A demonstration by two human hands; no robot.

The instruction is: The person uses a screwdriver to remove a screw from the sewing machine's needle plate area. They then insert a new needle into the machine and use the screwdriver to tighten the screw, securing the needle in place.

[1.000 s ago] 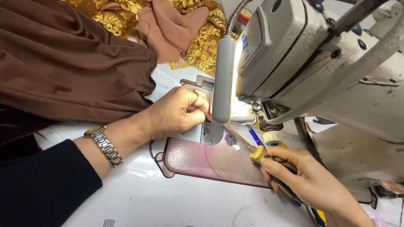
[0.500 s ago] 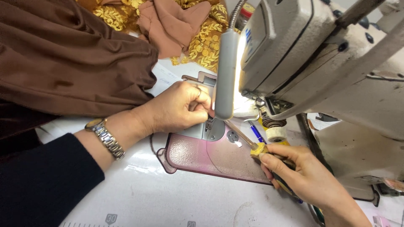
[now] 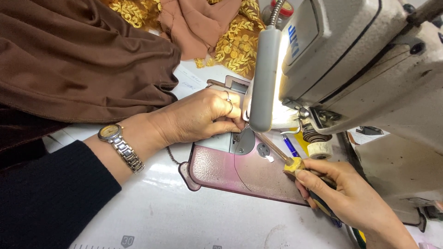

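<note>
My left hand [image 3: 203, 117], with a metal wristwatch [image 3: 117, 140] on its wrist, rests on the sewing machine bed. Its fingertips are pinched together by the needle area, partly behind the lamp [image 3: 265, 78]; what they pinch is hidden. My right hand [image 3: 355, 203] grips a screwdriver [image 3: 294, 164] with a yellow collar. Its shaft slants up-left toward the needle plate [image 3: 244, 140]. A thin dark thread [image 3: 236, 168] trails across the pink plate [image 3: 230, 177].
The grey sewing machine head [image 3: 369, 60] fills the upper right. Brown fabric [image 3: 83, 60] is heaped at the left, with gold embroidered cloth [image 3: 235, 44] and tan cloth [image 3: 194, 23] behind. A blue pen [image 3: 290, 145] and a ribbed white wheel [image 3: 320, 149] lie under the machine head.
Both hands stay at almost the same spots by the needle. The screwdriver tip has edged slightly, and my view has shifted a little.
</note>
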